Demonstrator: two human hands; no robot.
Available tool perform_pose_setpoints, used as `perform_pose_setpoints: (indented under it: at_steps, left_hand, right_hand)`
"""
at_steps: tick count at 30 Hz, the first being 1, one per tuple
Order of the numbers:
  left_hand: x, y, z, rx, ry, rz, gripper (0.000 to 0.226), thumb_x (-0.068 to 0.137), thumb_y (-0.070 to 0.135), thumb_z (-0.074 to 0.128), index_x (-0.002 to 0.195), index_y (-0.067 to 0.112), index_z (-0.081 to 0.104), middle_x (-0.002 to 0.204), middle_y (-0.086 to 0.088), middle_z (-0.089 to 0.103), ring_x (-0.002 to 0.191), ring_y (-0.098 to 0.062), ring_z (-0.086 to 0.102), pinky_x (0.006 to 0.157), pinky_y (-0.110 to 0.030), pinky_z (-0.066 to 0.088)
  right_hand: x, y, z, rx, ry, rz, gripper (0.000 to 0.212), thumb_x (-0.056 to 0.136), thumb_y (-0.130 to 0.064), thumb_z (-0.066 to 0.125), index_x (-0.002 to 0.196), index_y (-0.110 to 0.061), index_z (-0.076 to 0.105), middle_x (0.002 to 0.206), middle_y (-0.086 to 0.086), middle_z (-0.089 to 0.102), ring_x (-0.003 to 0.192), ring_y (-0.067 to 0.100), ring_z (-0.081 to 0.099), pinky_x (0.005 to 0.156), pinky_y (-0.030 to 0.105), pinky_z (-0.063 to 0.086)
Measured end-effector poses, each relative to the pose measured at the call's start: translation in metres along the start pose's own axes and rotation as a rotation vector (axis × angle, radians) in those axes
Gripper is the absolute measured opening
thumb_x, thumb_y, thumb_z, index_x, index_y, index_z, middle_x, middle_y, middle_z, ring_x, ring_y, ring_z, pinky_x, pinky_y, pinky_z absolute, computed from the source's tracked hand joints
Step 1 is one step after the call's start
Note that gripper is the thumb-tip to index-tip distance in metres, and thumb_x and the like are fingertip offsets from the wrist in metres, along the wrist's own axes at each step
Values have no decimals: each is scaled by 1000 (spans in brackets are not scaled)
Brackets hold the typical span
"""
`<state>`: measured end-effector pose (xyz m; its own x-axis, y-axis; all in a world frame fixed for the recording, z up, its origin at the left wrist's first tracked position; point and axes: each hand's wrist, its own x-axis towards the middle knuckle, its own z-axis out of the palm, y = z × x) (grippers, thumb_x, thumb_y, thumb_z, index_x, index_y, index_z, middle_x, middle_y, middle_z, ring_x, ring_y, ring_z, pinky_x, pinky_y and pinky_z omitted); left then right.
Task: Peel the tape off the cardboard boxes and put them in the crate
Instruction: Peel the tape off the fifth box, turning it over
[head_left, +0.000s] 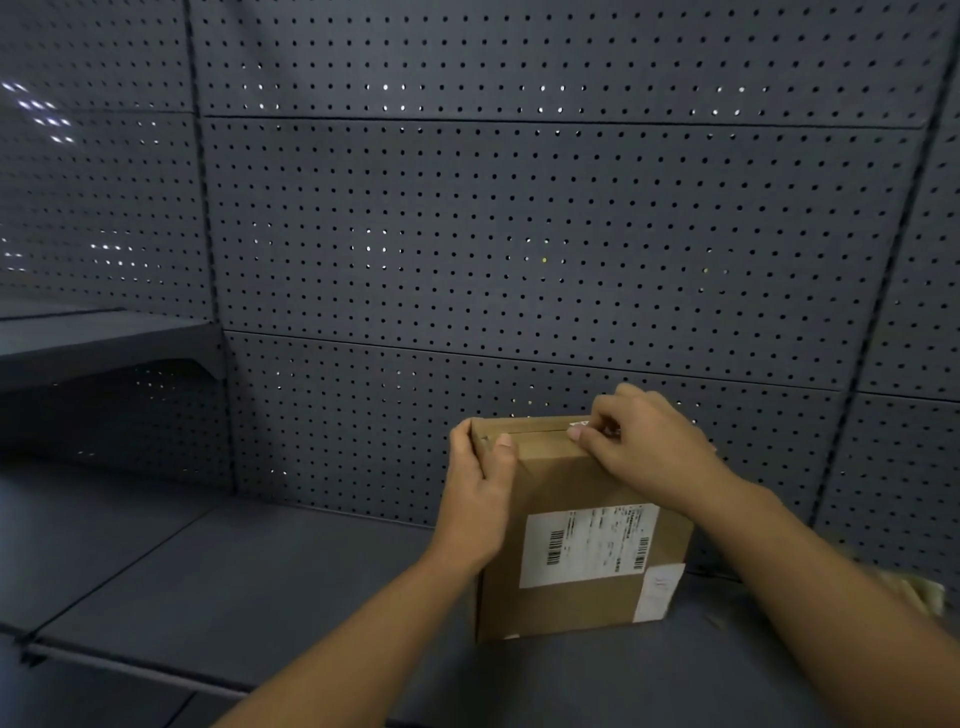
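Brown cardboard box (582, 525) with white shipping label (589, 545) standing upright on dark grey metal shelf (218, 571), near its back edge by the pegboard. Left hand (480, 499) is gripping the box's top left corner, likely steadying it. Right hand (644, 447) is pinching the tape end (577, 427) at the top seam, seemingly starting the peel. Crate not visible.

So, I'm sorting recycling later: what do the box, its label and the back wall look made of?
Box: brown cardboard, matte, with folded flap edges on top. Label: white paper, probably adhesive, printed with barcodes. Back wall: dark grey perforated panel, matte, likely painted metal, though that is uncertain.
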<state>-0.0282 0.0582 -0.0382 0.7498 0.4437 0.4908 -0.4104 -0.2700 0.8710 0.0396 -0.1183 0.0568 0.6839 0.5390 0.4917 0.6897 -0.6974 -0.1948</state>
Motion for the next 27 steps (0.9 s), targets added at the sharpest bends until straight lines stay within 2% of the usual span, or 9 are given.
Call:
perform_pose_setpoints:
  at_steps: [3,6,11,15,19,21,23,25,27]
  left_hand:
    - [3,-5,-1,21,-2,16,6,106,55,43,111,52,43,112,3,65,98,-5,64,82,-23,52]
    - [5,-7,-1,39,4,16,3,105,57,43,105,60,42,111,3,65,98,-6,64,82,-24,51]
    - [5,-7,0,54,27,28,10,106,55,41,111,47,43,109,3,65,95,-5,64,77,-18,50]
    - [5,-6,1,58,39,21,38,92,74,38,117,46,43,110,5,66,99,-8,65,86,-32,55]
    - [6,-8,2,69,41,0,65,87,82,36,133,37,40,116,7,65,106,-10,65,93,-42,56]
    - [6,-9,2,73,38,1,59,88,81,36,131,41,41,116,7,66,105,-10,65,92,-42,56]
    - [5,-7,2,65,34,-4,36,93,75,38,118,50,43,111,7,67,98,-7,67,86,-38,58]
    - [4,-6,2,69,32,-12,15,103,64,39,111,52,42,109,8,66,92,0,65,79,-27,54]
    - [2,-3,2,75,35,-9,11,104,59,39,110,50,42,109,9,66,92,3,64,75,-18,49]
  right_hand:
    - [2,-1,1,-7,-4,4,33,101,-54,55,77,-32,48,90,-10,46,95,14,46,67,32,36]
    - [1,-1,5,-40,6,-9,31,103,-52,51,82,-30,47,90,-10,44,97,16,44,66,31,36]
    - [-1,4,13,-72,48,-22,28,105,-51,45,91,-27,50,94,-7,45,98,18,45,74,36,43]
    - [-2,18,19,72,102,-5,28,99,-59,50,91,-32,56,96,-12,48,100,15,46,90,43,45]
    - [-8,32,26,192,180,20,30,95,-66,52,98,-38,60,102,-17,48,103,11,44,91,39,40]
    - [-9,35,29,208,196,29,31,95,-65,51,102,-36,62,104,-15,47,105,11,42,91,37,36]
    - [-9,36,32,192,204,18,31,97,-63,50,104,-36,63,106,-13,48,105,12,41,92,37,37]
    - [-9,36,34,183,214,13,31,98,-61,49,104,-35,64,107,-12,48,104,12,41,92,37,37]
    - [-10,36,35,180,226,16,32,99,-61,48,102,-33,64,107,-12,47,104,12,40,89,36,33]
